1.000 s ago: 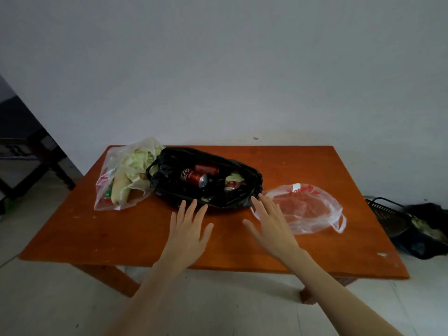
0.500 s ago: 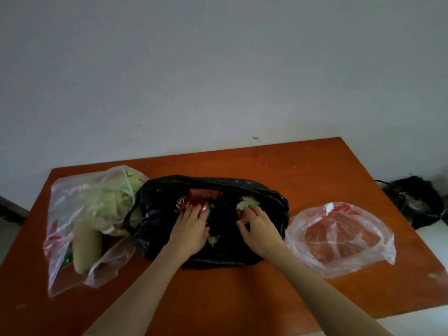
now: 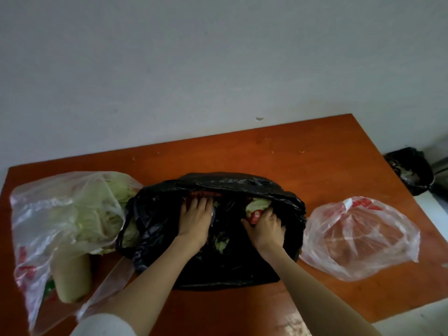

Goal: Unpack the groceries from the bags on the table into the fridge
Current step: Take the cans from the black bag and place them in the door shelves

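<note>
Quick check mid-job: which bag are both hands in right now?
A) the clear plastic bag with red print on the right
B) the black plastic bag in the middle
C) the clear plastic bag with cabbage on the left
B: the left hand and the right hand both reach into the open black plastic bag, between the two clear ones.

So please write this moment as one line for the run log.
stage: unpacking black bag | left hand: on a red can inside bag | right hand: grips a red can | fridge: not in view
</note>
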Tool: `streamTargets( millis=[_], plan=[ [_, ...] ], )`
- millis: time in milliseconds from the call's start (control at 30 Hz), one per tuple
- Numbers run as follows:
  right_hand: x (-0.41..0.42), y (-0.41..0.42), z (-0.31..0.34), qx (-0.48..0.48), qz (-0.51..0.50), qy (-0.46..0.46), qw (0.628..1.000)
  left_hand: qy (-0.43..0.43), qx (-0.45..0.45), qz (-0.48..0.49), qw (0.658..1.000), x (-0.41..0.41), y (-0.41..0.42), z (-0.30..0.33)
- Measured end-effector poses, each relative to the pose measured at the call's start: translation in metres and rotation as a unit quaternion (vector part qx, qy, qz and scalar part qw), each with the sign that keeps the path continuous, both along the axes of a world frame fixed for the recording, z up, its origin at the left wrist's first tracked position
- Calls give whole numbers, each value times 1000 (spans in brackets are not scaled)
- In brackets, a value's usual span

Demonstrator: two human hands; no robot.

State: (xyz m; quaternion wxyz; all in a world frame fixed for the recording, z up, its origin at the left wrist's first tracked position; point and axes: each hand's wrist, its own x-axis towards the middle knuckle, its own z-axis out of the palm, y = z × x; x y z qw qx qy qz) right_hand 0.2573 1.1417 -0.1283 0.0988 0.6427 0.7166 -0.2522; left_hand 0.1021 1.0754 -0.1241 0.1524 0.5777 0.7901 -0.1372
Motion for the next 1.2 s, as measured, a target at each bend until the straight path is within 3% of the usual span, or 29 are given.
streamTargets(
  millis=[200,367,500,733,900,1033,1200],
  plan=[
    [5,-2,5,30,13,8,999,54,17,-36,998,0,2,-3],
    [16,-7,27,77,81,63,992,28,60,-35,997,2,-10,3],
    [25,-12,43,96,136,127,978,-84,129,75,985,5,-19,22],
    [53,-24,66,141,260,177,939,-310,280,210,884,33,-45,69],
    [83,-30,82,76,162,320,930,-407,328,242,817,55,-63,94],
    [105,-32,98,52,64,412,907,-437,353,235,793,70,-65,106],
    [138,-35,123,83,-4,451,888,-474,361,203,777,93,-55,131]
  ],
)
